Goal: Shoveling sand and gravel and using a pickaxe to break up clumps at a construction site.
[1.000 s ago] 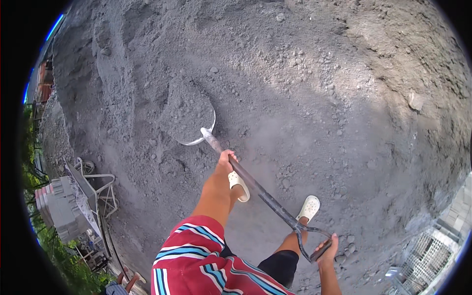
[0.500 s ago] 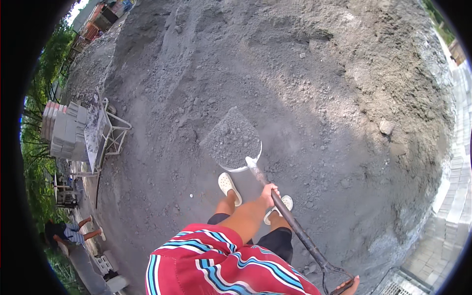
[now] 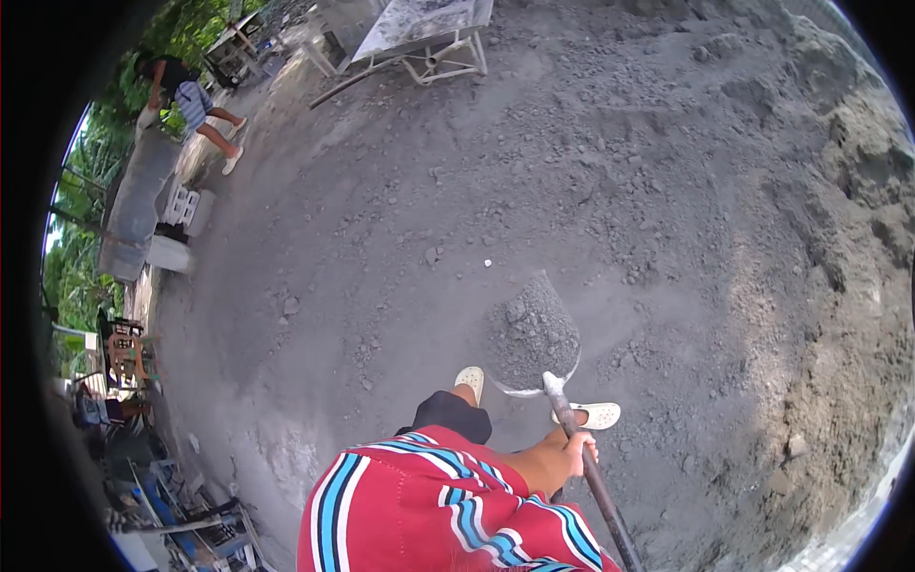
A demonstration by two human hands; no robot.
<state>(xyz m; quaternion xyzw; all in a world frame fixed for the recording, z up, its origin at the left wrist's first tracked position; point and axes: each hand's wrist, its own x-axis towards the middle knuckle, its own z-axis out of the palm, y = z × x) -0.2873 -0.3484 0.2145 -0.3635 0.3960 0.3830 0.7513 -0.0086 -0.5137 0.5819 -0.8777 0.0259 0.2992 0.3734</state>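
My left hand (image 3: 579,453) is closed around the dark shaft of a shovel (image 3: 610,515), a little behind the whitish socket. The blade is heaped with grey sand and small stones (image 3: 536,329); only its pale back rim shows. It lies in front of my feet, which are in cream clogs (image 3: 600,417); I cannot tell whether it touches the ground. The shaft runs off the lower edge, so its grip end and my right hand are out of view.
A wheelbarrow (image 3: 429,33) stands at the far top. At upper left another person (image 3: 195,100) stands near hollow concrete blocks (image 3: 181,205) and a pale box (image 3: 170,254). A sandy bank (image 3: 858,191) rises on the right. Clutter (image 3: 191,515) lies at lower left.
My view has turned left, and the loaded shovel has swung left with me. The wheelbarrow and the other person now appear higher in view. My right hand has left the picture.
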